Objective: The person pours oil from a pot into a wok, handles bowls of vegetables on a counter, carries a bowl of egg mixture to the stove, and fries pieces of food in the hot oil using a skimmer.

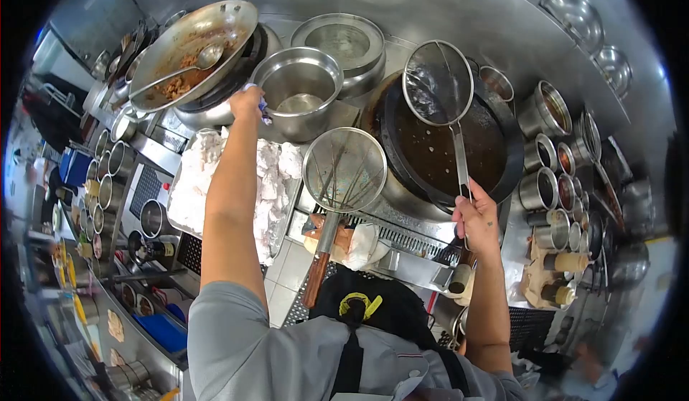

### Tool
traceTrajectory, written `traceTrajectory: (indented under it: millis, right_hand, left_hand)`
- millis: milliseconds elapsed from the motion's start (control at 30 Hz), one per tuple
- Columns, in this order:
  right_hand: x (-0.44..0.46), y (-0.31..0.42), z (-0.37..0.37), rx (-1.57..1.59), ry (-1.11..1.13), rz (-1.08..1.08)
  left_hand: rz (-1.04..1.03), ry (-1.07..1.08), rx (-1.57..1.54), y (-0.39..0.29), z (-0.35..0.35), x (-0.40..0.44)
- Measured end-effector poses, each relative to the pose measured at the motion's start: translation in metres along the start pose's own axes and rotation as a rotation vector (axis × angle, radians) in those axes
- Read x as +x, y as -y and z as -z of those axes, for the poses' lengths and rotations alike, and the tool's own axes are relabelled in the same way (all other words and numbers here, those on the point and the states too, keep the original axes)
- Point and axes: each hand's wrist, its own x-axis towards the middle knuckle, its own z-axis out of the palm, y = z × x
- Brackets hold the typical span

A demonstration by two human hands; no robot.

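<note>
My right hand (pixel 476 216) is closed around the handle of a round mesh strainer (pixel 438 81). Its mesh is over a large wok (pixel 511 153) of dark liquid with pale bits on the surface. My left hand (pixel 247 102) is closed on a blue-and-white cloth (pixel 265 112), beside the rim of a deep steel pot (pixel 298 124). Whether it also grips a handle is hidden. Left of it, a second wok (pixel 237 15) sits tilted, with brown food (pixel 176 85) and a ladle (pixel 209 57) inside.
Below my left forearm, a tray holds white coated pieces (pixel 276 168). A second mesh strainer (pixel 344 170) with a wooden handle lies near the front. Behind stands a lidless pot of liquid (pixel 337 40). Several sauce containers (pixel 538 189) line the right; more steel pots (pixel 120 158) stand left.
</note>
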Motion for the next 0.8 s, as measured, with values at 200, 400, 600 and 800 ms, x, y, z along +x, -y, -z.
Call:
traceTrajectory:
  millis: [200, 400, 600, 800]
  right_hand:
    - [0.028, 0.028, -0.071, 0.179, 0.212, -0.043]
    - [0.067, 0.048, -0.161, 0.411, 0.492, -0.183]
    - [0.118, 0.036, -0.211, 0.641, 0.544, -0.419]
    - [0.063, 0.004, -0.176, 0.526, 0.565, -0.288]
  left_hand:
    - [-0.114, 0.153, 0.696, -0.026, 0.006, -0.017]
    - [-0.448, -0.099, 0.811, -0.01, 0.015, -0.006]
    - [-0.53, 0.046, 0.541, -0.046, 0.088, -0.033]
    - [-0.337, 0.639, 0.405, -0.119, 0.139, -0.194]
